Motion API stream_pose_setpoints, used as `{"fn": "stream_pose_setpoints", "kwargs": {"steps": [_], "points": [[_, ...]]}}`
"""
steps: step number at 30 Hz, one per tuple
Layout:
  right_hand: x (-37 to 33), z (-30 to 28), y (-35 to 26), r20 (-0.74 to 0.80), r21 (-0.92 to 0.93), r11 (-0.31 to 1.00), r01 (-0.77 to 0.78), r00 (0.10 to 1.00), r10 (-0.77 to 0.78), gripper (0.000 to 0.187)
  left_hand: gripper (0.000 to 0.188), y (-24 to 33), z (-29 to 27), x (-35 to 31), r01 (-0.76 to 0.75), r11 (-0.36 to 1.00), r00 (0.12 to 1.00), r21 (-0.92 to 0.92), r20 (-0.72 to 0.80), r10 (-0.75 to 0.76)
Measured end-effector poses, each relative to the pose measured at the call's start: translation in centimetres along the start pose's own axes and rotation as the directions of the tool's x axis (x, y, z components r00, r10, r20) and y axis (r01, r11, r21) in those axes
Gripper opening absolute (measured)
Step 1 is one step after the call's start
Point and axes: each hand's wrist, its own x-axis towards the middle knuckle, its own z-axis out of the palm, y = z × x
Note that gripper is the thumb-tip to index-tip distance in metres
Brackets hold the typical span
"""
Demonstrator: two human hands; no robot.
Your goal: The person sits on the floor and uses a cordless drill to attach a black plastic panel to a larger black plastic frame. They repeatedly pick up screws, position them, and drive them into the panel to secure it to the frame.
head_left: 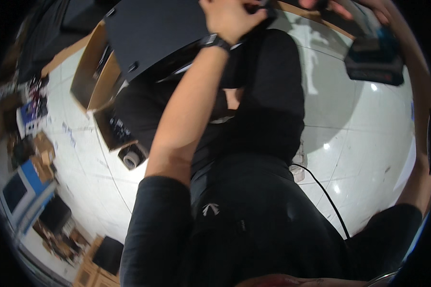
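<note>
Hands: left (230,19) grips black panel's (148,33) upper edge; right (364,7) grip unclear, well apart.

Large flat black panel (151,33): matte, rigid, with rounded corners and small screw points near its left and lower edges. Held raised and tilted, its lower edge sloping down toward the left, above an open cardboard box. Its upper right edge is gripped by the left hand (230,19), fingers curled over it.

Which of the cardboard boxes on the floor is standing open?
The large brown cardboard box at upper left, beside the black panel; its flaps stand up. The small boxes farther left look shut.
</note>
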Motion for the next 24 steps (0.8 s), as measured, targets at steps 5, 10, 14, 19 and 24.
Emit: {"fn": "stream_pose_setpoints", "kwargs": {"steps": [5,10,14,19,24], "points": [[-2.7,2.2,-2.6,-0.115,0.103,0.991,-0.088,0.988,0.099,0.014,0.025,0.2,1.1,0.0,0.039,0.979,0.992,-0.201,-0.112,-0.063],[-2.7,0.8,-1.5,-0.045,0.137,0.99,-0.032,0.998,0.039,0.014,0.025,0.5,1.0,0.4,0.013,0.973,0.994,-0.229,-0.105,-0.038],[-0.2,0.8,0.0,-0.048,0.035,0.999,0.026,0.999,-0.024,0.017,0.032,-2.9,0.8,-0.9,-0.117,0.964,0.987,-0.24,-0.137,0.086],[-0.1,1.1,2.7,-0.129,-0.148,0.979,0.141,0.979,-0.161,0.028,0.031,-9.3,-9.2,-7.0,-0.245,0.95,0.959,-0.194,-0.191,0.209],[-0.9,0.3,1.4,0.006,-0.003,0.997,0.072,0.997,-0.072,0.018,0.038,-18.4,-15.5,-17.1,0.191,0.955,0.959,-0.227,-0.163,-0.23]]}}
